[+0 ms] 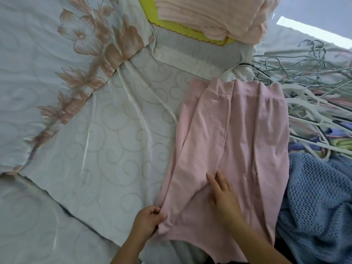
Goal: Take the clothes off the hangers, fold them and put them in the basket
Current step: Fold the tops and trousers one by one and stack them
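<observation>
While I look down through the head camera at the bed (118,115), a pink garment (234,134) lies spread on the pale swirl-patterned bedspread, its banded edge away from me and its long panels running toward me. My left hand (147,222) is closed around the garment's near left corner, fingers curled into the cloth. My right hand (222,195) lies flat and open on the middle of the garment, fingers spread, gripping nothing, only pressing down. A heap of empty hangers (312,82) is piled just beside the garment's far right side, and a blue open-knit garment (316,202) touches its right edge. At the far end, folded peach cloth (213,18) rests on something yellow (148,8); I cannot tell whether that is the basket. I judge the risks are these: the cloth is soft and already creased, so pulling the corner could bunch it under my palm; the fold could drag across the hangers and snag a hook, or catch the blue knit.
</observation>
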